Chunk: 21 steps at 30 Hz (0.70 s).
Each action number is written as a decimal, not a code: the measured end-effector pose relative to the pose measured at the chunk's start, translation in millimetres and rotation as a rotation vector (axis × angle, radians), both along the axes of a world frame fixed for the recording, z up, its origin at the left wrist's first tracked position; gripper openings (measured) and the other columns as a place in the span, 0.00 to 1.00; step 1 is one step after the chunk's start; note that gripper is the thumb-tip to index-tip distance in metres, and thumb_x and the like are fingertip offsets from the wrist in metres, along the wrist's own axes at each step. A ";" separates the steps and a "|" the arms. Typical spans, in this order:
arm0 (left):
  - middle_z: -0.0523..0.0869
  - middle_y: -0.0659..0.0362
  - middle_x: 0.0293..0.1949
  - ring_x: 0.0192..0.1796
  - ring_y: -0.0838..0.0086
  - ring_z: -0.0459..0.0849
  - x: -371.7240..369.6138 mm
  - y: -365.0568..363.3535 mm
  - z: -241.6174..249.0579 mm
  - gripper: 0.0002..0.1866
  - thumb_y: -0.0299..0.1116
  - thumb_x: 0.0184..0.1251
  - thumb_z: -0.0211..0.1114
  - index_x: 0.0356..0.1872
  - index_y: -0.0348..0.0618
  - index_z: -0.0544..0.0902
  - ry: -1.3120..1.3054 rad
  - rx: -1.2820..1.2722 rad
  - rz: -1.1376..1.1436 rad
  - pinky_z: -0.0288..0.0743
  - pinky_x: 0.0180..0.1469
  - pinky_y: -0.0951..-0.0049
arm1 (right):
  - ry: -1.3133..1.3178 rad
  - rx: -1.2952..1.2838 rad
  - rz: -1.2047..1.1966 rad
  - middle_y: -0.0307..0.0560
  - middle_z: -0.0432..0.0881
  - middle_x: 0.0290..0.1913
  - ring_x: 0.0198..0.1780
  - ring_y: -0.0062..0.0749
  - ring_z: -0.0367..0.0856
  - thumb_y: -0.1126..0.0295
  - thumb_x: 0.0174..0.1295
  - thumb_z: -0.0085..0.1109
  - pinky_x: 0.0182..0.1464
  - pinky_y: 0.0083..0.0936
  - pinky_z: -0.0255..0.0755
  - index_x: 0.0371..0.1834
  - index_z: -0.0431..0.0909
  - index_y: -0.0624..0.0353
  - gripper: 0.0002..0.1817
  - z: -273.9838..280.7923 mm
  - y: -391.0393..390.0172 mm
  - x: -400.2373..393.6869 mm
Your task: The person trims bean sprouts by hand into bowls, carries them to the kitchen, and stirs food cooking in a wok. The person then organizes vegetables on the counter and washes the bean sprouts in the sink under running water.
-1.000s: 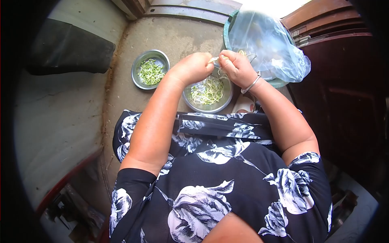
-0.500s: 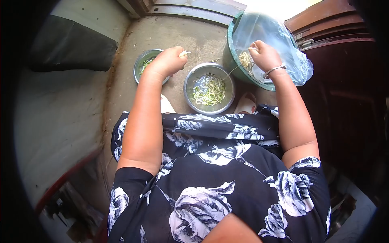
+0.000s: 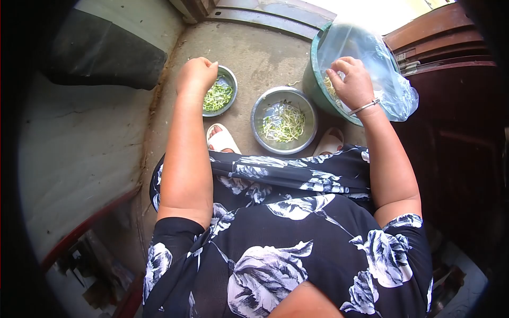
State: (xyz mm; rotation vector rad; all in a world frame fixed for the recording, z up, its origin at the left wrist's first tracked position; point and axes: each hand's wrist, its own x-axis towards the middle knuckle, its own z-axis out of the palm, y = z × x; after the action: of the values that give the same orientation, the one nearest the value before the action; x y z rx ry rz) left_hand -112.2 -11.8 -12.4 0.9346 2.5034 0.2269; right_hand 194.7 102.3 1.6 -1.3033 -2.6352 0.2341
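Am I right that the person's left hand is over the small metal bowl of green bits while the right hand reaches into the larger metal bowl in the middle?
Not quite. The head view shows the left hand over the small metal bowl, but the right hand reaches into the green basin lined with a plastic bag, not into the larger metal bowl, which sits untouched in the middle.

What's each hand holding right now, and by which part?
Left hand is closed over the small bowl; contents can't be told. Right hand reaches into the bagged sprouts; its grip is hidden.

shiny metal bowl point(image 3: 284, 100), clear plastic bag point(image 3: 382, 63)
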 end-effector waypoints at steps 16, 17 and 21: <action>0.83 0.49 0.45 0.48 0.63 0.82 40.6 11.4 2.8 0.19 0.43 0.59 0.61 0.48 0.42 0.81 -0.299 0.060 -0.374 0.72 0.53 0.68 | 1.139 -2.280 1.507 0.53 0.74 0.56 0.57 0.32 0.72 0.78 0.65 0.48 0.56 0.21 0.67 0.61 0.66 0.66 0.20 176.5 -178.0 -92.5; 0.83 0.49 0.46 0.48 0.63 0.82 40.6 7.8 0.4 0.20 0.43 0.59 0.61 0.48 0.42 0.81 -0.306 0.060 -0.374 0.72 0.53 0.68 | 1.149 -2.295 1.490 0.53 0.74 0.56 0.57 0.32 0.72 0.78 0.65 0.48 0.56 0.21 0.67 0.61 0.66 0.66 0.20 169.4 -191.0 -97.0; 0.83 0.51 0.47 0.50 0.62 0.81 37.0 9.8 -5.3 0.20 0.44 0.60 0.60 0.49 0.45 0.80 -0.268 0.024 -0.411 0.72 0.54 0.66 | 1.459 -2.192 1.542 0.53 0.77 0.52 0.54 0.30 0.74 0.85 0.61 0.45 0.54 0.21 0.69 0.57 0.69 0.71 0.19 142.1 -209.7 -87.5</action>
State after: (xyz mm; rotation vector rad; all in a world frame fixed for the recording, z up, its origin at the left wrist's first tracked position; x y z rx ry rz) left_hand -75.2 -2.0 -17.7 1.3073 2.0200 0.2311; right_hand 107.1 -107.4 143.8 1.1951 -0.4790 2.7030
